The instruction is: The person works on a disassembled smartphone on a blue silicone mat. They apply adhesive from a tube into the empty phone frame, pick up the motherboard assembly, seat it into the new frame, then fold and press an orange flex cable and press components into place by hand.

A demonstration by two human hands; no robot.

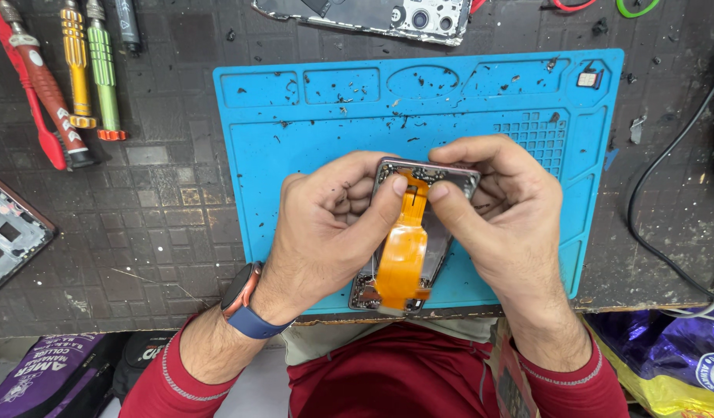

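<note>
head view, looking down. both hands meet over a bright blue silicone work mat with moulded trays (pixel 295 131) lying on a dark, worn tiled bench top (pixel 163 224). between the hands: an opened phone body with a grey metal frame (pixel 442 232), lying on the mat and tilted, its lower end reaching the mat's near edge. a wide orange flat ribbon cable (pixel 403 255) runs down the length of the phone, from the thumbs to the lower end.

left hand (pixel 326 232): fingers curled shut around the phone's left side, thumb tip pressed on the upper end of the orange cable. wrist carries a watch with a blue strap (pixel 245 306). right hand (pixel 504 217): fingers wrapped over the phone's top right corner, thumb tip just beside the left thumb, on or at the cable; exact contact hard to make out. both grips are narrow and closed on the phone. most of the phone's inside is hidden under the hands and the cable.

the mat is strewn with small dark specks. a small pale card-like part (pixel 588 77) sits in the mat's top right tray; too small to identify.

top left: a row of screwdrivers with red, yellow and green handles (pixel 71 77), tops cut off by the frame. top edge: another opened phone back with camera lenses (pixel 388 17), partly cut off. left edge: a grey metal phone frame (pixel 9 232), cut off. right: a black cable (pixel 659 209) curves across the bench.

bottom: red sleeves, and bags below the bench, blurred.
</note>
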